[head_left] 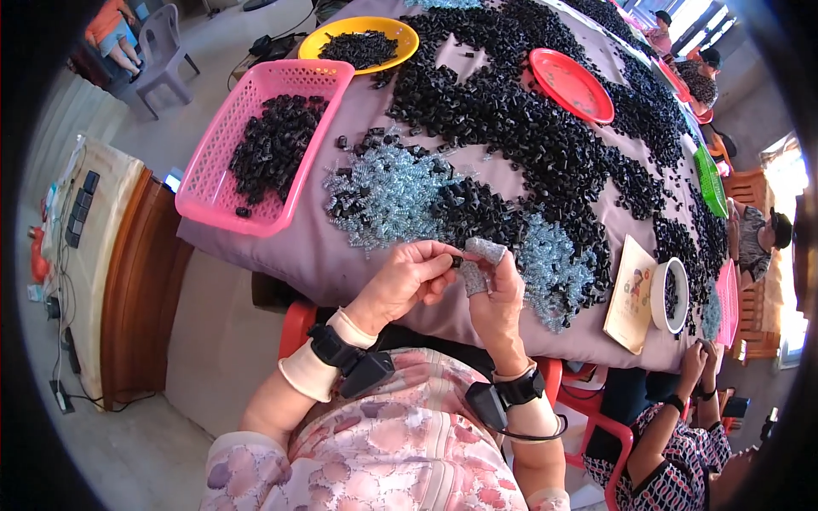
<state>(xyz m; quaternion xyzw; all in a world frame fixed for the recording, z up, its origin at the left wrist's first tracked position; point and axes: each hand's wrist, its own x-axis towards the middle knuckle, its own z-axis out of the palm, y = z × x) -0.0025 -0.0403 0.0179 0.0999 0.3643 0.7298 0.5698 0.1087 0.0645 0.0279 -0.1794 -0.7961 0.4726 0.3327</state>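
Observation:
Above the table's near edge, my left hand pinches a small black plastic piece between thumb and forefinger. My right hand meets it there, grey wraps covering its thumb and a finger; those fingertips close in on the same piece. What else they hold is too small to make out. Just beyond my hands lie a heap of clear bluish springs and loose black plastic pieces. A second heap of bluish springs sits to the right of my right hand.
A pink basket of black pieces stands left, with a yellow plate behind. A red tray lies among black pieces. Right are a booklet, a white bowl and a co-worker's hands.

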